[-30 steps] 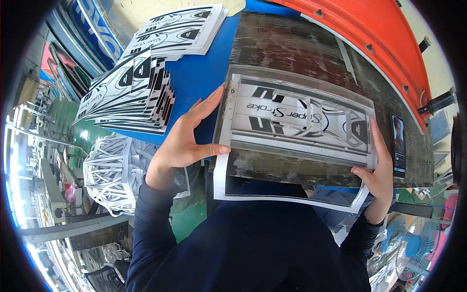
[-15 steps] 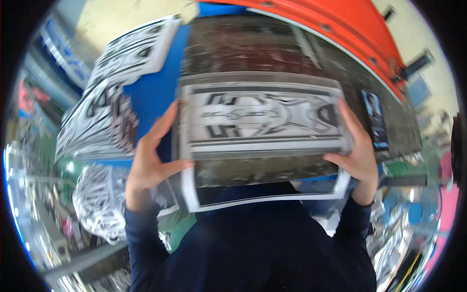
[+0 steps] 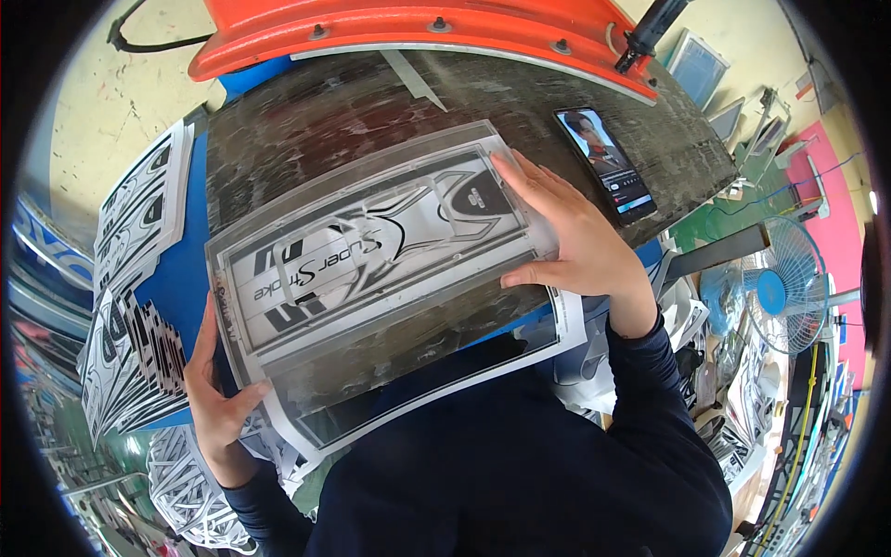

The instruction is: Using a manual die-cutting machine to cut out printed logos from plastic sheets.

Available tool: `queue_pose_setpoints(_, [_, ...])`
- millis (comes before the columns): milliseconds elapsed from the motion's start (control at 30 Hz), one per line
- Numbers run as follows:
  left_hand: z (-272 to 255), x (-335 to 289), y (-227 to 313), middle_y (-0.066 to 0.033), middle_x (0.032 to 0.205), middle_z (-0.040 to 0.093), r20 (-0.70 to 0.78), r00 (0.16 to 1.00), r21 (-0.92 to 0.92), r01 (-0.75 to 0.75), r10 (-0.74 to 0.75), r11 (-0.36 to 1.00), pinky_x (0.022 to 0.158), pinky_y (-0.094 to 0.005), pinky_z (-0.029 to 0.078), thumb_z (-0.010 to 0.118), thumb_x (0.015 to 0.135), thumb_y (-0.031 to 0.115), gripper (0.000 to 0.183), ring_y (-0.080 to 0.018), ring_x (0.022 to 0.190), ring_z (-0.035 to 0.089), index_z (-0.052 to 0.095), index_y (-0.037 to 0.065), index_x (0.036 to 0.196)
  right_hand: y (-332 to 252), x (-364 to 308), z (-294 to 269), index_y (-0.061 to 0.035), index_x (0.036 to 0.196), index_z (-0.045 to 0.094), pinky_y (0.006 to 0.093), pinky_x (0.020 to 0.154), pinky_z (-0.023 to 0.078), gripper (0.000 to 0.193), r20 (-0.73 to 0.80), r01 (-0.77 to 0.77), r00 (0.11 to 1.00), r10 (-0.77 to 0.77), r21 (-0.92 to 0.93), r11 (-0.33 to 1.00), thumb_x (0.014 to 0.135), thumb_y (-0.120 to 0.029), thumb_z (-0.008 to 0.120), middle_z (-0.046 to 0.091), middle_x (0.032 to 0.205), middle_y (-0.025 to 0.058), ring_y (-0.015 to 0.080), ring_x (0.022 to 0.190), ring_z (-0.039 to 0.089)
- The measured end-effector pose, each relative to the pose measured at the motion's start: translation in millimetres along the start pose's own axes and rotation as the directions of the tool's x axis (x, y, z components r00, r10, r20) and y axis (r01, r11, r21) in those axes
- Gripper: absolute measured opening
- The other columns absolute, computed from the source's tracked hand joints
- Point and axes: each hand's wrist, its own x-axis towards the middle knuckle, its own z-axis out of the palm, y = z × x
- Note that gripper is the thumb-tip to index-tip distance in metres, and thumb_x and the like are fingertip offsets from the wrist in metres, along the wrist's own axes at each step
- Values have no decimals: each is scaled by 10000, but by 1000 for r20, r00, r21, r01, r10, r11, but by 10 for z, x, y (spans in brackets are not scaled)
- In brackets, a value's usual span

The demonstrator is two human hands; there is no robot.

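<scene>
A clear rectangular plastic panel (image 3: 436, 283) with thin dark outlines lies over a white sheet printed with black and grey graphics (image 3: 371, 246), on the dark worktable. My left hand (image 3: 218, 390) grips its left edge, thumb on the near side and fingers along the outer side. On the right end, my right hand (image 3: 580, 241) holds it with fingers on top and thumb at the near edge. Below the panel, a white-bordered piece (image 3: 436, 390) with a dark middle hangs past the table's near edge, towards my body. Whether it joins the printed sheet is hidden.
Stacked printed sheets (image 3: 139, 204) lie on a blue surface (image 3: 176, 278) at left. A smartphone (image 3: 605, 167) rests on the table at right. An orange machine beam (image 3: 418, 28) spans the far edge. White scrap strips (image 3: 200, 487) and a fan (image 3: 789, 288) flank me.
The panel and sheet have tilted, their right end now farther away than the left. Both hands still hold the ends. My view has turned, shifting the table and phone leftward.
</scene>
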Motion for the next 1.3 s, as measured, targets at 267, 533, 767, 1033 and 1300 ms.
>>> queue_pose_setpoints(267, [-15, 4, -26, -237, 1539, 457, -17, 1000, 11, -3, 3, 1000, 1162, -371, 338, 937, 673, 351, 1212, -258, 1378, 492, 256, -136, 1549, -13, 3, 9, -104, 1615, 291, 486, 1217, 272, 1198, -2, -2, 1000, 2, -31, 1000, 660, -525, 878, 346, 1612, 248, 414, 1488, 343])
queue_pose_setpoints(533, [-21, -6, -4, -227, 1519, 485, -15, 999, 3, 42, -42, 999, 1159, -370, 342, 939, 672, 353, 1213, -255, 1361, 511, 259, -129, 1553, -12, 5, 10, -108, 1606, 319, 472, 1216, 287, 1190, -19, 1, 1000, -1, 3, 1000, 629, -430, 919, 362, 1604, 246, 408, 1488, 347])
queue_pose_setpoints(767, [-12, 16, 0, -227, 1507, 499, -15, 1000, 2, -2, 2, 1000, 1160, -370, 347, 926, 671, 280, 1178, -251, 1353, 520, 261, -122, 1555, -27, 11, -2, -126, 1594, 355, 478, 1195, 324, 1164, -25, -5, 1000, 5, -1, 1000, 625, -430, 925, 378, 1597, 243, 429, 1470, 371])
queue_pose_setpoints(1033, [-4, 14, -1, -237, 1567, 422, 44, 993, 8, -111, 111, 994, 1190, -380, 301, 864, 668, 206, 1108, -267, 1423, 445, 284, -109, 1558, -77, 11, -80, -93, 1563, 399, 461, 1198, 321, 1029, -2, 8, 1000, -8, -7, 1000, 721, -434, 883, 390, 1587, 250, 410, 1483, 361])
queue_pose_setpoints(1300, [46, -13, -6, -272, 1655, 225, -124, 971, 39, -203, 207, 978, 1242, -492, 119, 626, 843, 709, 1163, -375, 1539, 212, 155, -24, 1615, 706, 677, -1338, -50, 1530, 440, 376, 901, 474, 751, -773, -179, 489, 404, 364, 914, 930, -419, 701, 633, 1246, 138, 219, 1070, 592])
